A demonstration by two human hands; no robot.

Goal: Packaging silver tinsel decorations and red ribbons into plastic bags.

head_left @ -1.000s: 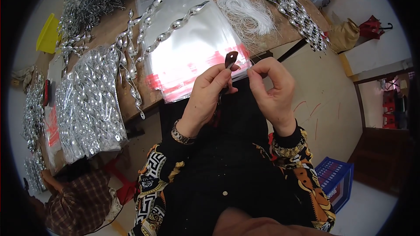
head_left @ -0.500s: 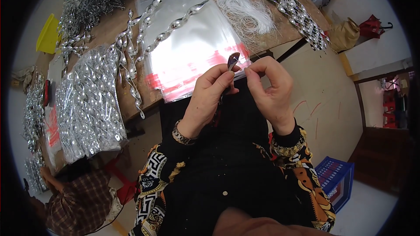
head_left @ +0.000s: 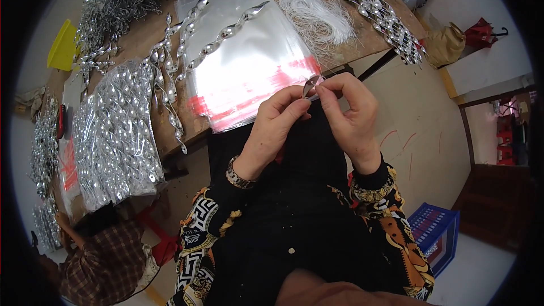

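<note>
My left hand (head_left: 276,120) pinches the end of a shiny silver twisted strip (head_left: 310,86) between thumb and forefinger; most of that strip is hidden by the hand. Close beside it, my right hand (head_left: 352,114) is closed in a pinch at the strip's tip, seemingly on a thin white string, though it is barely visible there. Both hands are just off the near edge of a stack of clear plastic bags (head_left: 249,39) with red bands. Two loose silver twists (head_left: 228,33) lie across the bags. Right of the stack rests a bundle of white string (head_left: 320,20).
Several silver twists (head_left: 382,20) lie at the table's right end. Packed silver twists (head_left: 116,136) sit at left, below a heap of silver tinsel (head_left: 122,0). A person in a plaid shirt (head_left: 105,263) works at lower left. A blue plastic basket (head_left: 433,235) stands at right.
The left hand has shifted slightly right, bringing the strip's tip up to the right fingertips. The strip has tilted over to the right. The right hand has barely moved.
</note>
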